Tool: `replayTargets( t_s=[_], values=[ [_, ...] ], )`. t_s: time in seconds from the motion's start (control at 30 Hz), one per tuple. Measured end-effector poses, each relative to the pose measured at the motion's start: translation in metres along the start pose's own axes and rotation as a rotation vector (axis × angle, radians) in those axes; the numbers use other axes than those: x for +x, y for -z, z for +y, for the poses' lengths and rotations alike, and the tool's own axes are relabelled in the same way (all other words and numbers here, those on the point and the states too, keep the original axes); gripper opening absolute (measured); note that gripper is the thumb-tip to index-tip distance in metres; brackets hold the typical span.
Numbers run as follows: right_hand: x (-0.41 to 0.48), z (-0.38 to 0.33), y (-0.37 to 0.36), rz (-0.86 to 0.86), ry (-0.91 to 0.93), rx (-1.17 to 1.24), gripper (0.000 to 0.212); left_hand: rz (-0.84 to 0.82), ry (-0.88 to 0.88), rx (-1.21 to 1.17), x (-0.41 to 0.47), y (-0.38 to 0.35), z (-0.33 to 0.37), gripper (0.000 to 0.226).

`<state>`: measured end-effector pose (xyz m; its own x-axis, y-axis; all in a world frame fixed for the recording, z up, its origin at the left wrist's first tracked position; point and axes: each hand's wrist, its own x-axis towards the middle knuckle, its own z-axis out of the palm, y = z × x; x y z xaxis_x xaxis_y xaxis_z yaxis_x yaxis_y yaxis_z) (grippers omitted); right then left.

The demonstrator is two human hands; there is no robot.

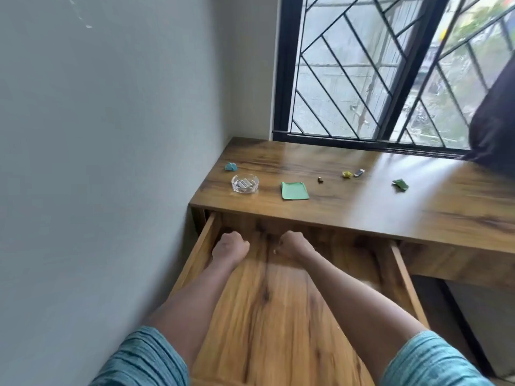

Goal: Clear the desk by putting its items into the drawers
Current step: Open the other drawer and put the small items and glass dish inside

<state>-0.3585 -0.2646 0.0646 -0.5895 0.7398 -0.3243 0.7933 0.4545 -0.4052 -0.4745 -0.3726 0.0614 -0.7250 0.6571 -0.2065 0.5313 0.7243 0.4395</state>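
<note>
While the drawer (278,288) hangs pulled far out under the desk (348,201), it could tip or jam w/ both arms inside. Left hand (231,247) and right hand (292,245) are curled into loose fists; can't tell if they hold anything. Items are on the desk top: glass dish (245,183) could slide off and break, green paper (294,190) could blow away — small bits (352,174) easily missed.

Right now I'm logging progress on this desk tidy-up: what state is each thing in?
drawer: pulled open, looks empty
left hand: curled shut over the drawer, contents hidden
right hand: curled shut over the drawer, contents hidden
glass dish: upright on the desk, small pale pieces inside
green square: flat on the desk
window: shut, grille behind
</note>
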Motion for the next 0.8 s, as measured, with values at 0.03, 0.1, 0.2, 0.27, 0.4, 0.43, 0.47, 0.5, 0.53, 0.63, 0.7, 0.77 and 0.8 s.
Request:
replayTargets(
  t_s=[0.03,0.1,0.2,0.27,0.4,0.43,0.47,0.5,0.53,0.63,0.7,0.77,0.8],
  values=[
    [0.021,-0.009,0.006,0.026,-0.006,0.023,0.026,0.007,0.022,-0.043,0.023,0.008,0.000,0.030],
    [0.058,-0.024,0.014,0.036,-0.006,0.063,0.031,0.012,0.041,-0.097,0.062,0.022,0.001,0.030],
    [0.110,-0.041,0.024,0.040,-0.022,0.103,0.034,0.019,0.045,-0.144,0.116,0.035,0.006,0.031],
    [0.144,-0.051,0.027,0.064,-0.022,0.142,0.036,0.039,0.058,-0.181,0.155,0.038,0.008,0.032],
    [0.197,-0.069,0.030,0.143,-0.039,0.159,0.045,0.067,0.113,-0.211,0.214,0.035,0.017,0.037],
    [0.207,-0.072,0.032,0.156,-0.058,0.183,0.046,0.063,0.120,-0.222,0.227,0.033,0.019,0.040],
    [0.214,-0.076,0.034,0.171,-0.069,0.206,0.046,0.058,0.121,-0.238,0.238,0.030,0.022,0.043],
    [0.219,-0.079,0.037,0.178,-0.076,0.222,0.046,0.059,0.119,-0.255,0.246,0.028,0.023,0.046],
    [0.225,-0.081,0.039,0.176,-0.079,0.224,0.046,0.065,0.115,-0.269,0.254,0.023,0.025,0.048],
    [0.236,-0.086,0.040,0.161,-0.089,0.211,0.041,0.107,0.123,-0.306,0.270,0.011,0.028,0.043],
    [0.238,-0.088,0.039,0.166,-0.100,0.202,0.035,0.154,0.153,-0.347,0.272,0.008,0.030,0.038],
    [0.237,-0.091,0.040,0.173,-0.120,0.219,0.031,0.197,0.190,-0.442,0.271,0.008,0.031,0.034],
    [0.235,-0.092,0.041,0.176,-0.129,0.230,0.030,0.215,0.205,-0.495,0.269,0.008,0.032,0.032]
  ],
)
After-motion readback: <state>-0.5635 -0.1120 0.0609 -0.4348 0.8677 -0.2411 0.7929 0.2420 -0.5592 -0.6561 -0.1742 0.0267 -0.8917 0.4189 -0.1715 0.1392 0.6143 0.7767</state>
